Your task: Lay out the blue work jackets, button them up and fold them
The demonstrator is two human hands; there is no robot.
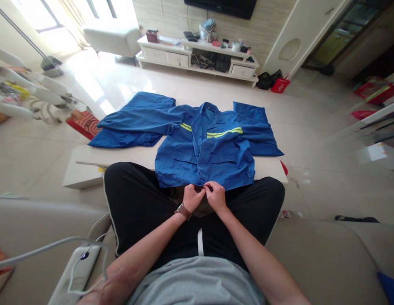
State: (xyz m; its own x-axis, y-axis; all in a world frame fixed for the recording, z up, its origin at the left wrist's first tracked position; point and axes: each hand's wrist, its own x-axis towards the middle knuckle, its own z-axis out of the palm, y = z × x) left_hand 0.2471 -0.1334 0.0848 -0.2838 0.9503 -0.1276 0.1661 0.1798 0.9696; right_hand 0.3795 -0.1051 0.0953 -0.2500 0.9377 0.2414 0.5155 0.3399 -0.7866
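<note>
A blue work jacket [181, 150] with yellow reflective stripes lies front side up across a low pale table [133, 154], its collar pointing away from me. Its bottom hem hangs at the table's near edge, between my knees. My left hand [193, 198], with a brown-strapped watch at the wrist, pinches the hem at the middle of the front opening. Close beside it, my right hand [215, 196] pinches the same hem, fingertips nearly touching the left ones. Under the sleeves, more blue cloth [149, 100] is spread out on both sides. The fingers hide the exact spot they grip.
I sit on a beige sofa [311, 254]. A white power strip [79, 271] with cables lies at my left. Across the tiled floor stands a white TV cabinet [165, 55] loaded with small items. A red bag [280, 84] sits by its right end.
</note>
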